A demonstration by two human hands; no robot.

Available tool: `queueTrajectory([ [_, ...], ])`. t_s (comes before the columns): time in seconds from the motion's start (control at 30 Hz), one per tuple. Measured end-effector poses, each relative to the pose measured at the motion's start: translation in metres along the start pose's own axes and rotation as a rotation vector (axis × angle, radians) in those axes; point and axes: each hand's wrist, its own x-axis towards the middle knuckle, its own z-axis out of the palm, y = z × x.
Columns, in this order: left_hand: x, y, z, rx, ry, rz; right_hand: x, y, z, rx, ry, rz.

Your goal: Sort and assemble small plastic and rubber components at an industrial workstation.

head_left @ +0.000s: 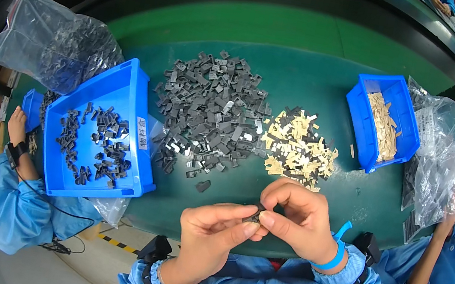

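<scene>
Close to the table's front edge, my left hand (213, 232) and my right hand (301, 223) meet, fingertips pinched on one small black plastic part (255, 215). Fingers cover most of the part, so its full shape is hidden. Beyond my hands lies a large heap of small black plastic parts (209, 108). To its right is a lower pile of cream-coloured flat pieces (296, 148) with some dark ones mixed in. A single black part (202, 186) lies apart, just left of my hands.
A blue tray (143, 121) with black parts stands at left, a blue bin (357, 113) of tan pieces at right. Clear plastic bags (53, 41) flank both sides. One co-worker's hand (17, 126) is at far left; another person's arm (434, 248) reaches in at right.
</scene>
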Motion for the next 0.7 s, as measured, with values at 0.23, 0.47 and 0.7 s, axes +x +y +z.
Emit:
queueTrajectory([
  [0.23, 0.003, 0.001, 0.001, -0.094, 0.052, -0.123, 0.002, -0.002, -0.001, 0.120, -0.039, 0.097],
  [0.47, 0.003, -0.004, -0.002, -0.024, 0.017, -0.063, 0.004, 0.000, -0.006, 0.278, -0.075, 0.187],
  [0.7, 0.008, 0.003, 0.000, 0.155, -0.044, 0.001, 0.004, 0.006, -0.012, 0.490, -0.169, 0.299],
])
